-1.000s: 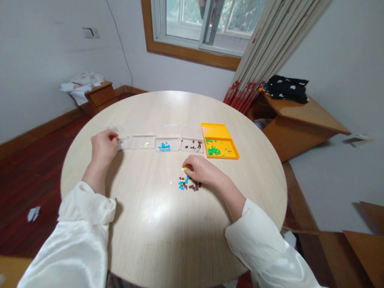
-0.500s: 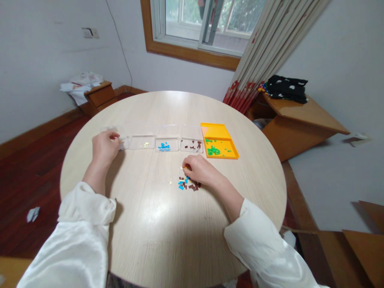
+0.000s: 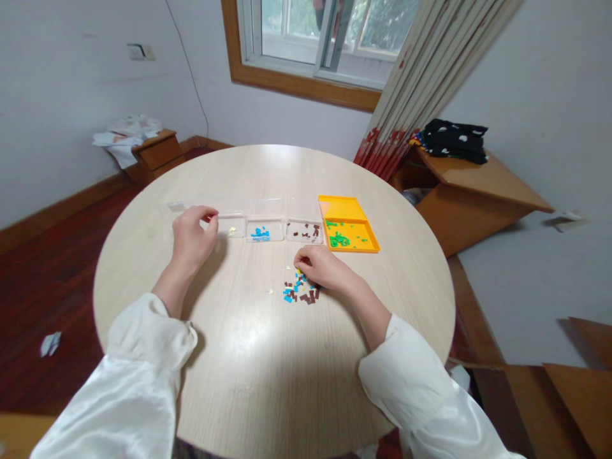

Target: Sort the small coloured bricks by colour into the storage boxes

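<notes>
My left hand (image 3: 194, 239) hovers by the left end of a row of clear plastic boxes, its fingers curled into a pinch; anything between the fingertips is too small to make out. Beside it, a clear box (image 3: 237, 215) holds a few pale yellow pieces (image 3: 233, 230). My right hand (image 3: 325, 266) is closed in a pinch at the top of a loose pile of small brown and blue building bricks (image 3: 301, 296), with bits of yellow among them. What its fingertips hold is hidden. Two pale yellow pieces lie apart left of the pile, one being this piece (image 3: 270, 291).
Another clear box (image 3: 265, 241) contains blue pieces, and the next to it (image 3: 306, 243) brown ones. An orange-yellow box (image 3: 342, 207) with its lid open holds green pieces. All stand on a round wooden table (image 3: 248, 370). A side cabinet (image 3: 482, 197) stands right.
My left hand has moved right, away from the leftmost clear box toward the one with pale yellow pieces. My right hand has shifted slightly right at the pile, uncovering more bricks.
</notes>
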`<state>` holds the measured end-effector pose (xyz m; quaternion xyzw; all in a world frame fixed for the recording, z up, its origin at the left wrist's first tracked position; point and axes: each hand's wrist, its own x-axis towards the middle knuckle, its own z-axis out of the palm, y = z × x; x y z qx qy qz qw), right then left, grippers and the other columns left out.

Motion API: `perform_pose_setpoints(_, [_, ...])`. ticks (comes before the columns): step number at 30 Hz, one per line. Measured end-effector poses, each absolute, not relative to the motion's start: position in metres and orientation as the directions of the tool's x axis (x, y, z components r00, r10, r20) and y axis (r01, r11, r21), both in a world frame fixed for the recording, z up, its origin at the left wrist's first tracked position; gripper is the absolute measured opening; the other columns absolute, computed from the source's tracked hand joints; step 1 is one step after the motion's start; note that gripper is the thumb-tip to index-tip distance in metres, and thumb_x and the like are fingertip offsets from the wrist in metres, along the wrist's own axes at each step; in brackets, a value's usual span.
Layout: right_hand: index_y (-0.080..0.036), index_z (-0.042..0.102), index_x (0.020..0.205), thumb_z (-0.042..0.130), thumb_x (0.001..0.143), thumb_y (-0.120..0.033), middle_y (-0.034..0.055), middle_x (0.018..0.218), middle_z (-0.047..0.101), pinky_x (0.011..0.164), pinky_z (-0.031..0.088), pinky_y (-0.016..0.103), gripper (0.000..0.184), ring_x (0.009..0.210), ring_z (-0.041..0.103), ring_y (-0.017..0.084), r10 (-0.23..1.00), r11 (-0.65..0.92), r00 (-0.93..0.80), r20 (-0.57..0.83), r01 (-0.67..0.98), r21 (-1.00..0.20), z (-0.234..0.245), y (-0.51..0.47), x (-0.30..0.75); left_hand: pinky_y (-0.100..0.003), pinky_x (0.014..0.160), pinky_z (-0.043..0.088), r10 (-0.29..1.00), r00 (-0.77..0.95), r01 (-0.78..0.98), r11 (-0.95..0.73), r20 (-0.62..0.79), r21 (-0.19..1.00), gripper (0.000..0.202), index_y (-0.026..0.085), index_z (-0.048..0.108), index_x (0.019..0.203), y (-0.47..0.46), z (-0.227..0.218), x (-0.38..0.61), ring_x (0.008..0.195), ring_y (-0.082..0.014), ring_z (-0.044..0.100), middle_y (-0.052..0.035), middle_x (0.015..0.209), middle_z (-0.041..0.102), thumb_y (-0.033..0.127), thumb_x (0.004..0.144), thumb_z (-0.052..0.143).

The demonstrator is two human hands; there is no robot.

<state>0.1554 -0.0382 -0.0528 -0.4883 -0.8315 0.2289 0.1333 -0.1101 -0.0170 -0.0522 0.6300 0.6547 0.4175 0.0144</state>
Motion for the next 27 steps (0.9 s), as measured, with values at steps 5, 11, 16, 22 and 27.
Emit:
perform_pose_setpoints(5, [-0.013, 0.07, 0.075, 0.055, 0.08, -0.005, 0.0078, 0.077, 0.071, 0.07, 0.045, 0.025, 0.018, 0.073, 0.063, 0.015, 0.875, 0.417, -0.484, -0.003, 0.757, -0.503, -0.052, -0.035, 0.161, -0.029, 0.076, 0.046, 0.882, -0.056, 0.749, -0.273, 0.468, 0.604, 0.015, 0.018, 0.065, 0.078, -0.026, -0.055, -0.081, 0.075, -0.017, 0.06, -0.005, 0.082, 0.069, 0.024, 0.077, 0.051])
perform_pose_setpoints(11, [-0.013, 0.072, 0.084, 0.055, 0.078, -0.001, 0.008, 0.083, 0.072, 0.075, 0.046, 0.026, 0.022, 0.078, 0.063, 0.016, 0.845, 0.456, -0.534, -0.002, 0.722, -0.521, -0.054, -0.033, 0.168, -0.03, 0.074, 0.046, 0.887, 0.21, 0.654, -0.44, 0.41, 0.616, 0.018, 0.017, 0.066, 0.085, -0.036, -0.072, -0.052, 0.073, -0.0166, 0.058, -0.0061, 0.082, 0.067, 0.025, 0.08, 0.051])
perform_pose_setpoints(16, [-0.013, 0.072, 0.088, 0.06, 0.075, -0.002, 0.0069, 0.084, 0.07, 0.075, 0.046, 0.027, 0.02, 0.077, 0.062, 0.015, 0.814, 0.493, -0.58, 0.007, 0.685, -0.536, -0.059, -0.032, 0.169, -0.032, 0.075, 0.046, 0.881, 0.304, 0.617, -0.471, 0.362, 0.63, 0.015, 0.017, 0.064, 0.085, -0.04, -0.077, -0.041, 0.074, -0.0174, 0.058, -0.0064, 0.082, 0.066, 0.024, 0.081, 0.052])
perform_pose_setpoints(22, [-0.012, 0.068, 0.075, 0.058, 0.077, -0.001, 0.0055, 0.077, 0.066, 0.074, 0.043, 0.025, 0.015, 0.075, 0.058, 0.014, 0.816, 0.504, -0.578, 0.013, 0.699, -0.507, -0.059, -0.034, 0.162, -0.032, 0.074, 0.046, 0.89, 0.279, 0.611, -0.455, 0.362, 0.648, 0.013, 0.017, 0.064, 0.086, -0.039, -0.08, -0.043, 0.073, -0.0168, 0.058, -0.0056, 0.081, 0.066, 0.021, 0.08, 0.053])
perform_pose_setpoints(27, [-0.012, 0.064, 0.075, 0.054, 0.079, 0.001, 0.0062, 0.079, 0.062, 0.073, 0.041, 0.025, 0.016, 0.076, 0.054, 0.014, 0.815, 0.511, -0.579, 0.01, 0.711, -0.483, -0.062, -0.034, 0.159, -0.029, 0.069, 0.045, 0.901, 0.248, 0.584, -0.432, 0.356, 0.687, 0.013, 0.016, 0.065, 0.084, -0.039, -0.08, -0.042, 0.068, -0.0147, 0.056, -0.0047, 0.077, 0.066, 0.019, 0.08, 0.054])
